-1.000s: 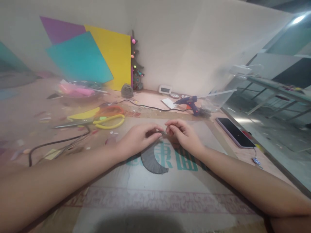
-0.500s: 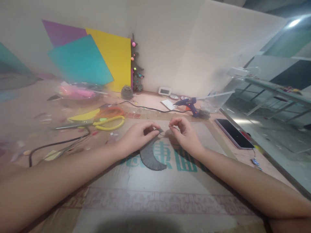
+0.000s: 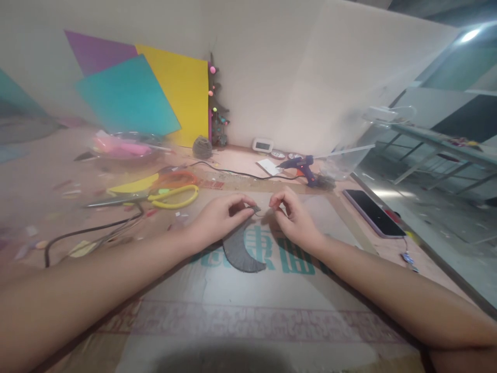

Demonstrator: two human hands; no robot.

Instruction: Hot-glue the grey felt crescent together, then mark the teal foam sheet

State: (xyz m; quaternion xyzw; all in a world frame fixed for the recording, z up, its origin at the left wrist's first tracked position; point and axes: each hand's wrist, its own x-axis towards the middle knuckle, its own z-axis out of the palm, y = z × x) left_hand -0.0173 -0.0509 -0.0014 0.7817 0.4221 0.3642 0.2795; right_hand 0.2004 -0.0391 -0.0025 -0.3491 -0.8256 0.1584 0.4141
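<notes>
Printed board (image 3: 233, 295), one gray crescent (image 3: 238, 253), left hand (image 3: 221, 217) clamping it, right hand (image 3: 294, 218) (grip unclear)

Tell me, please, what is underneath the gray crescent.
Beneath the gray crescent is a printed sheet, with teal lettering showing on both sides of it. Whatever lies directly under the crescent is covered and cannot be seen.

Left fingers (image 3: 254, 208) pinching gray crescent (image 3: 243, 251), phone (image 3: 373, 213) nearby

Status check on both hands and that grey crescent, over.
Left hand pinching grey crescent at its upper tip. Right hand just right, fingers curled. Nothing seen between hands but thin strand.
</notes>
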